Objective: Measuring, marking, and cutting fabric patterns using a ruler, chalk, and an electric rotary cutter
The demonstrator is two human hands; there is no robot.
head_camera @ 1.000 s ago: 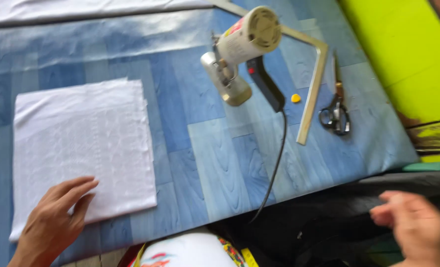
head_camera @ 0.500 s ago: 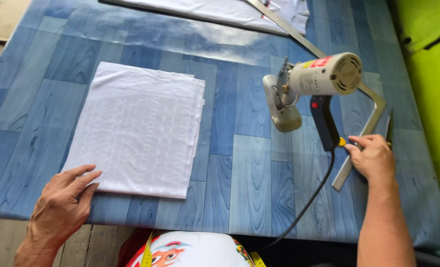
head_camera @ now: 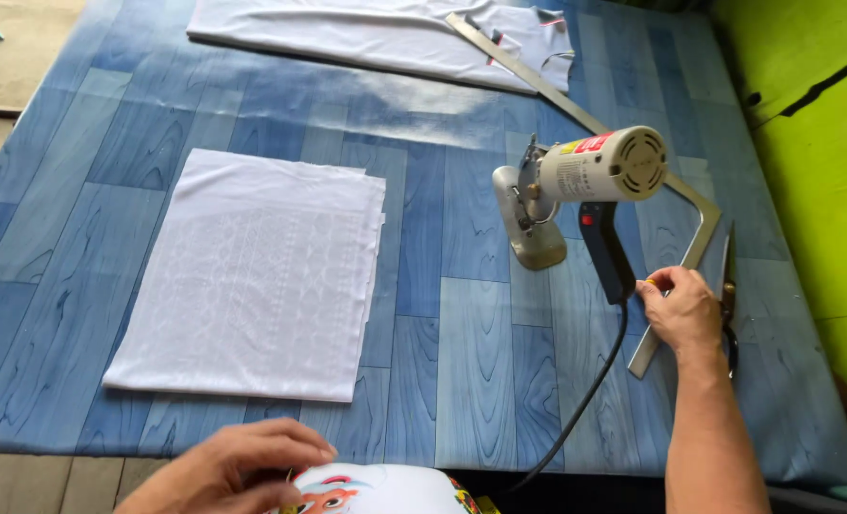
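Note:
My right hand (head_camera: 682,310) is down on the blue table (head_camera: 442,324), just right of the black handle (head_camera: 606,252) of a cream electric cloth cutter (head_camera: 576,186). Its fingertips pinch a small yellow piece (head_camera: 650,283). My left hand (head_camera: 233,466) hovers at the table's near edge with loose fingers and holds nothing. It is just below the corner of a folded white fabric (head_camera: 252,276) and beside a white printed cloth (head_camera: 376,490) at my body.
A metal L-shaped ruler (head_camera: 695,224) runs from the far side to under my right hand, with scissors (head_camera: 728,286) beside it. The cutter's black cord (head_camera: 576,409) trails off the near edge. A white garment (head_camera: 376,33) lies across the far side. A green wall (head_camera: 804,143) stands on the right.
My left hand has come off the folded fabric's corner and drawn back towards me. My right hand reached in from the right and closed on the yellow piece by the cutter's handle.

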